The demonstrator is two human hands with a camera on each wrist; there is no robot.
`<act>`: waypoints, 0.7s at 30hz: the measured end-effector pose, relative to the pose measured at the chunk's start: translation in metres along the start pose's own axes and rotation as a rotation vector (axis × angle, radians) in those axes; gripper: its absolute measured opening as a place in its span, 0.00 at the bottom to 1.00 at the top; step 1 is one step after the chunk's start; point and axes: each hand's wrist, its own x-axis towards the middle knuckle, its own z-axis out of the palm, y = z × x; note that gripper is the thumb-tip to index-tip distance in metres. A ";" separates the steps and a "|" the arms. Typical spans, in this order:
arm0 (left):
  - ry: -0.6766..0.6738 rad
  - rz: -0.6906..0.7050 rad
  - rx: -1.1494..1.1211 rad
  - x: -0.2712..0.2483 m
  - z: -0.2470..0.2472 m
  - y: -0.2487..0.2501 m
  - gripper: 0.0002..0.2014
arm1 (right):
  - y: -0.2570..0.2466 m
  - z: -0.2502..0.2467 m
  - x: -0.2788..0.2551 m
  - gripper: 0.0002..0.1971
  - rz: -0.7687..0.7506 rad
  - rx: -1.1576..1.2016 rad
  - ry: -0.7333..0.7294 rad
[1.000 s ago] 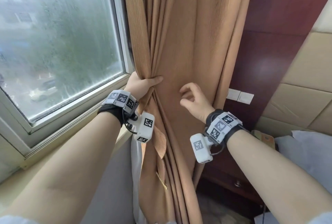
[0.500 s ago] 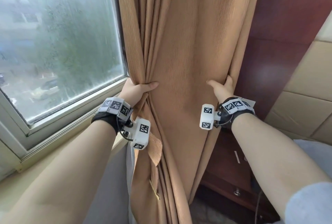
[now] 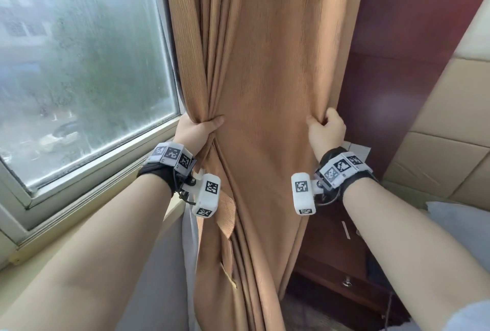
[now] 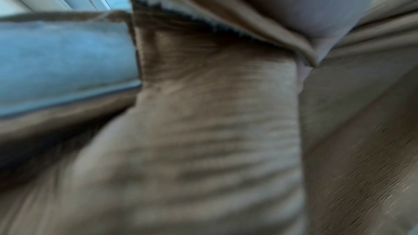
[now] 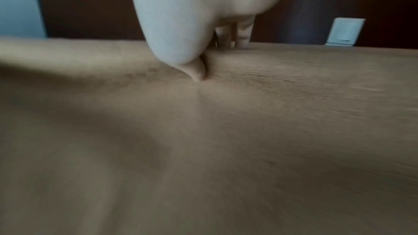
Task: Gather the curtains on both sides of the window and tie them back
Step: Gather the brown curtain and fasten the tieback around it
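Note:
A tan ribbed curtain (image 3: 265, 78) hangs at the right side of the window (image 3: 79, 65). My left hand (image 3: 197, 130) grips the bunched left folds at sill height, thumb on the front. On the curtain's right edge my right hand (image 3: 326, 129) holds the cloth, thumb in front and fingers curled behind. A tan fabric strip (image 3: 225, 208) hangs below my left wrist. In the left wrist view, blurred curtain cloth (image 4: 214, 122) fills the frame. In the right wrist view, my thumb (image 5: 196, 71) presses into the curtain (image 5: 203, 140).
A dark red wood panel (image 3: 397, 78) with a white wall switch (image 5: 344, 31) stands behind the curtain. A padded beige headboard (image 3: 450, 145) and a pillow (image 3: 461, 222) lie at the right. A dark wood nightstand (image 3: 336, 251) sits below my right hand. The window sill (image 3: 87, 198) runs at the left.
My right hand moved from in front of the curtain to its right edge and took hold of the cloth. My left hand kept its grip on the folds.

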 end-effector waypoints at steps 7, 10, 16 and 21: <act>0.081 0.041 0.082 0.007 0.016 -0.007 0.29 | -0.031 -0.001 -0.058 0.16 -0.458 -0.166 -0.193; 0.072 0.053 0.088 0.006 0.018 -0.008 0.27 | -0.051 0.004 -0.078 0.16 -0.566 -0.184 -0.292; -0.009 0.063 0.079 0.000 0.009 -0.005 0.22 | -0.071 0.027 -0.101 0.13 -0.647 -0.119 -0.381; -0.043 0.069 0.116 -0.007 0.001 0.000 0.11 | -0.067 0.044 -0.104 0.03 -0.605 -0.217 -0.606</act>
